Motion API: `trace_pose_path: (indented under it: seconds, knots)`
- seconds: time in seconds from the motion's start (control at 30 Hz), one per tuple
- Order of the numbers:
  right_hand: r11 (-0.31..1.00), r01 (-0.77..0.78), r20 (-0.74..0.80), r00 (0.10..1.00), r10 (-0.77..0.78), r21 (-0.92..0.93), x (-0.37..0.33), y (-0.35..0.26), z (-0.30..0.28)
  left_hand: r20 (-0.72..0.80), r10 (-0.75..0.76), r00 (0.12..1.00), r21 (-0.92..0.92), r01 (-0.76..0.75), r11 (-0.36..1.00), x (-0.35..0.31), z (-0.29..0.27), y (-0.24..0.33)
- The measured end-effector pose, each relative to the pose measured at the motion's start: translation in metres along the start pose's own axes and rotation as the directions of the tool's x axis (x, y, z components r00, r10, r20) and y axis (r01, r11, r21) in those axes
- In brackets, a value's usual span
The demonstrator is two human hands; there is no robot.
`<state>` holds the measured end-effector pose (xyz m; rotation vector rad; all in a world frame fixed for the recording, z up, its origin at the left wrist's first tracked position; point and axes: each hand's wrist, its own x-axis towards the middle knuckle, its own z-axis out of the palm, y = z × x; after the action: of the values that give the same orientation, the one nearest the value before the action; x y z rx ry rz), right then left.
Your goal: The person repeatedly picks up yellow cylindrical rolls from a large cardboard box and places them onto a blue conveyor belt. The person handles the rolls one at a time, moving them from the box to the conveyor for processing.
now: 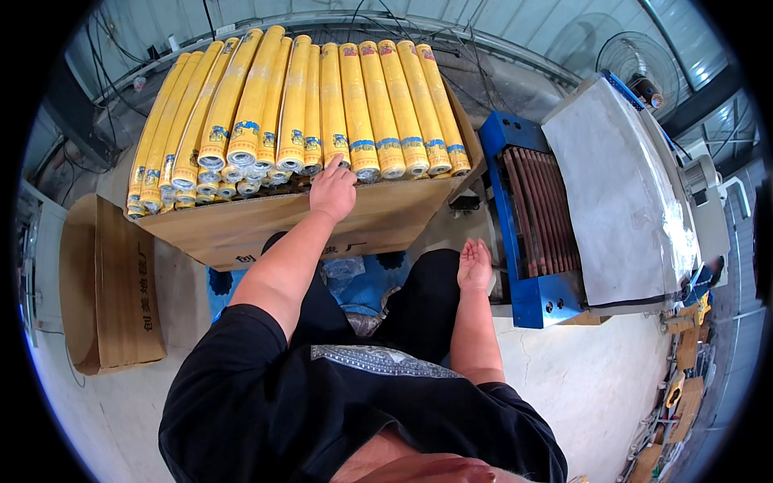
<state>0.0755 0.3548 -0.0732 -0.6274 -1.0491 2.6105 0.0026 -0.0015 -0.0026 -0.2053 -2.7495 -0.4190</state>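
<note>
Yellow rolls [264, 101] in clear film, with blue bands near their ends, lie side by side on top of a large cardboard box [378, 217]. More roll ends show beneath the top row. My left hand [334, 191] reaches to the box's near edge, its index finger stretched out to the lower end of a middle roll [333, 117]. It grips nothing that I can see. By my right knee, my right hand [475, 264] is held palm up, fingers loosely apart and nothing in it.
On the right stands a blue-framed machine [547, 302] with dark rollers and a white-covered top [616, 193]. Behind it is a round fan [640, 72]. An upright cardboard box [121, 290] stands at left. Cardboard pieces [684, 406] lie along the right wall.
</note>
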Motion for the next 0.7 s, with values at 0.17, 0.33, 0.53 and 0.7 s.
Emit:
trace_pose_path:
  seconds: [0.17,0.33,0.53,0.7]
  knots:
    - [1.0,0.008,0.008,1.0,-0.008,-0.01,-0.0004,0.001,-0.0007,-0.017,0.002,1.0,0.005,-0.002,1.0,-0.0003,0.0016,-0.0004]
    - [1.0,0.005,0.006,1.0,-0.005,0.001,0.0,0.0012,-0.0006,-0.033,0.022,0.999,0.017,-0.021,1.0,-0.0001,0.0002,-0.0003]
    - [1.0,-0.004,-0.004,1.0,0.004,0.004,0.0001,0.001,0.0,-0.025,0.017,1.0,0.019,-0.017,1.0,-0.0011,-0.0004,0.0]
    - [1.0,0.003,0.02,1.0,-0.003,0.0,0.0006,0.0013,-0.0014,-0.018,0.01,1.0,0.007,-0.009,1.0,-0.0001,0.0026,-0.0015]
